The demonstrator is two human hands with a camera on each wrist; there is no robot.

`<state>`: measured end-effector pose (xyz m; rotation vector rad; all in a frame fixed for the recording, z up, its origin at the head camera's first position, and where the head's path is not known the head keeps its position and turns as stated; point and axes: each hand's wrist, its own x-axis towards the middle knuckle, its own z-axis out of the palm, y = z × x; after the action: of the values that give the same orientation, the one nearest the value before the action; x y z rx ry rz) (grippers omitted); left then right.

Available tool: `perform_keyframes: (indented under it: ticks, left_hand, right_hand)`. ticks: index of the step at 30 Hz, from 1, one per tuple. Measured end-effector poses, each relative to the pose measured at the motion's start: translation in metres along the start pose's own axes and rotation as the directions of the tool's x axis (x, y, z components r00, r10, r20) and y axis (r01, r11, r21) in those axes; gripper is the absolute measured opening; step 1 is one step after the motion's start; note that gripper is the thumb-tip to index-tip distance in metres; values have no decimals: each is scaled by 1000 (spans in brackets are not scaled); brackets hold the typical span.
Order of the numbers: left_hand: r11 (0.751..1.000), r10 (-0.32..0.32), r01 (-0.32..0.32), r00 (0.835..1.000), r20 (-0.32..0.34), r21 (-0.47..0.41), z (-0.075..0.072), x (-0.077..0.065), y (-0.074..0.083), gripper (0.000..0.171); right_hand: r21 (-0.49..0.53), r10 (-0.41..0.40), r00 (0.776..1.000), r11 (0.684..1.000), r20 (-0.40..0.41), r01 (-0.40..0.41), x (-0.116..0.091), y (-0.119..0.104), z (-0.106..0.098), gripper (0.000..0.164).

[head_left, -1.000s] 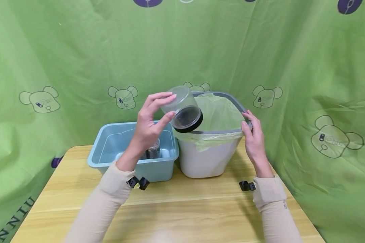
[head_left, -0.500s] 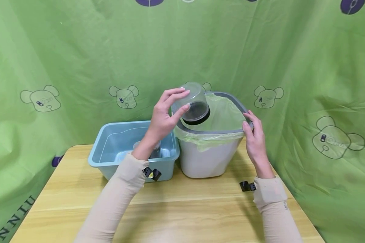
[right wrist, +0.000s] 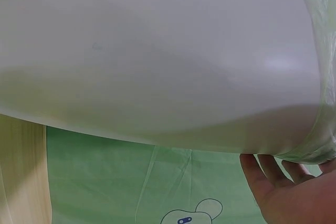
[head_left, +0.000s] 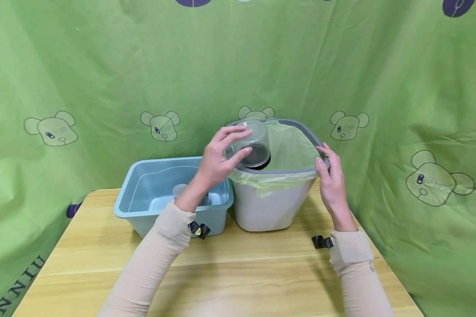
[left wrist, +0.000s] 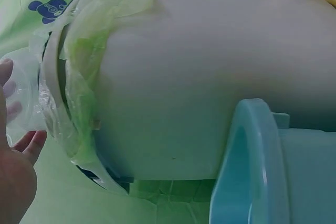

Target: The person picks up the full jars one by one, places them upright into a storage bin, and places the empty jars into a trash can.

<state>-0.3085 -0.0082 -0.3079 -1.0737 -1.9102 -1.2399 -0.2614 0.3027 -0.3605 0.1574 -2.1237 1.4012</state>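
My left hand (head_left: 216, 158) grips a clear plastic jar (head_left: 257, 134) that is turned with its black-rimmed end (head_left: 265, 164) downward and slightly tilted. The jar is at the left part of the bin's mouth, its lower end inside the rim. White outside, the trash bin (head_left: 271, 209) has a grey rim and a pale green bag (head_left: 287, 147) folded over it. At the bin's right edge, my right hand (head_left: 333, 180) holds the rim, thumb in front. The right wrist view shows the right hand's fingers (right wrist: 257, 179) against the bin's side.
A light blue plastic tub (head_left: 143, 210) stands left of the bin, close to it. Inside are a clear container (head_left: 178, 190) and something partly hidden by my left forearm. Both stand on a wooden table (head_left: 246, 273). A green printed curtain (head_left: 206, 66) surrounds the table.
My left hand has carried the jar to the right and then lowered it into the bin's mouth. The right hand stays on the rim.
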Motion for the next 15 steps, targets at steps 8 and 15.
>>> perform_keyframes:
  ticks: [8, 15]
  left_hand:
    - [999, 11, -12, 999, 45, 40, 5, -6, -4, 41]
    - [998, -13, 8, 996, 83, 58, 8, -11, -6, 40]
  right_hand:
    - [-2, 12, 1000, 1000, 1, -12, 1, 1, 0, 47]
    - [-2, 11, 1000, 1000, 1, -11, 0, 0, 0, 47]
